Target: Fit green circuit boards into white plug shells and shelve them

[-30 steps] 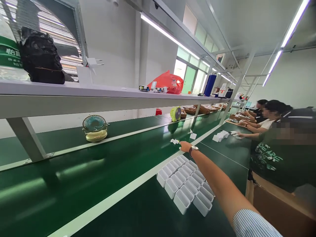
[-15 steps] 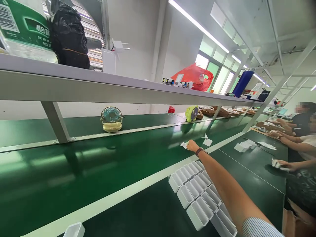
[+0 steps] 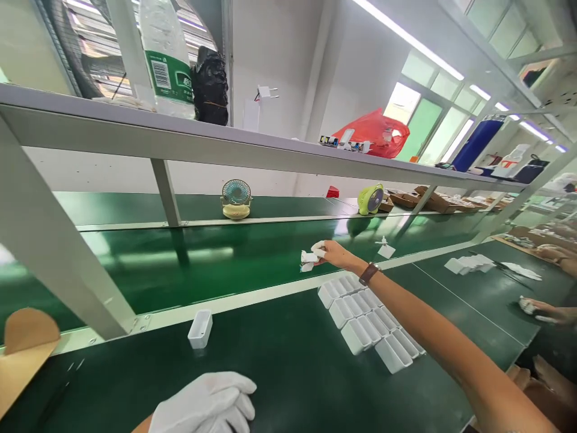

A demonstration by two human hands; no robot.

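My right hand [image 3: 336,254], with white coverings on its fingertips and a brown band at the wrist, reaches over the green conveyor belt [image 3: 265,255]. Its fingers pinch a small white part [image 3: 308,260], whose exact kind I cannot make out. My left hand [image 3: 207,403], in a white glove, is over the dark green table at the bottom, fingers loosely bent and slightly apart, with nothing visible in them. Ahead of it stands a single white open box [image 3: 201,329]. Rows of similar white boxes [image 3: 360,313] stand below my right forearm.
Another white part [image 3: 386,248] lies farther along the belt. A metal post [image 3: 76,240] and a cardboard piece [image 3: 29,355] stand at left. A shelf [image 3: 270,147] crosses above the belt. At right are stacked white pieces [image 3: 469,263] and a co-worker's hand [image 3: 543,310].
The view has swung left and my gloved left hand has come into sight. My right hand has drawn back along the belt with the white part in its fingers.
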